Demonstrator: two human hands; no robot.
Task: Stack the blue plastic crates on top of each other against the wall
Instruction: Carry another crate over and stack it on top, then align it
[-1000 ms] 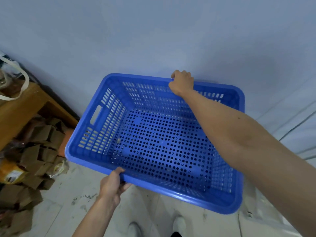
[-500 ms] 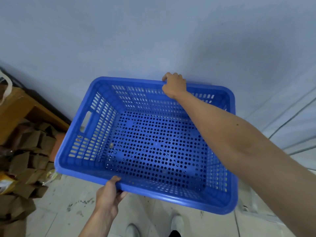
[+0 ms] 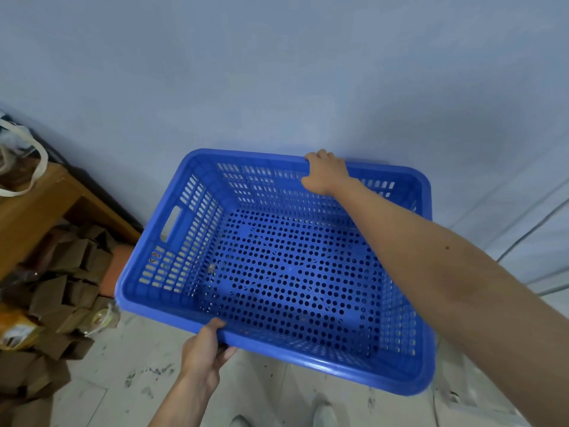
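Observation:
A blue plastic crate (image 3: 277,272) with a perforated floor and slotted walls is held in front of me, its far rim close to the pale wall (image 3: 277,72). My left hand (image 3: 204,346) grips the near rim from below. My right hand (image 3: 324,172) clasps the far rim, with my forearm stretched across the crate's inside. The crate is empty apart from a small speck on its floor. What lies under the crate is hidden, and no second crate shows.
A wooden shelf (image 3: 40,204) with a white-handled bag (image 3: 21,167) stands at the left. Brown cardboard pieces (image 3: 61,288) are piled beneath and beside it on the stained tile floor (image 3: 123,389). Cables (image 3: 529,235) run along the wall at the right. My shoes (image 3: 323,416) show below.
The crate sits lower in view and nearer the wall than a second ago. Both hands keep the same grips on its rims.

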